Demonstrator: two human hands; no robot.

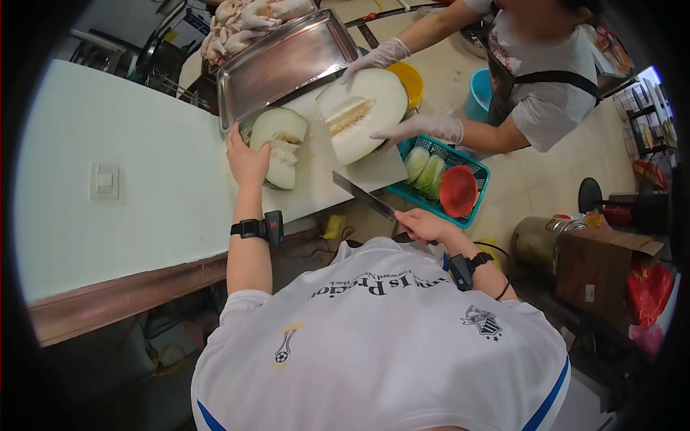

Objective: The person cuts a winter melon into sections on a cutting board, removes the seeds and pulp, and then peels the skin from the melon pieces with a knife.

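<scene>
My left hand (247,159) grips the near left side of a cut winter melon piece (277,133), its thumb against the pale flesh. That piece lies on a white cutting board (310,188) and shows a seedy hollow. In my right hand (425,225) is a kitchen knife (364,197), its blade pointing up and left over the board's near edge, apart from the melon. A larger winter melon piece (384,100) with yellowish seeds faces up on the board's right part. A co-worker's two gloved hands (431,129) hold it from the far and right sides.
A metal tray (287,63) lies behind the board, with raw poultry (244,25) beyond it. To the right are a teal basket (483,188) with cabbages (428,172) and a red colander (458,192), plus a yellow bucket (411,80). A wall (144,136) stands left.
</scene>
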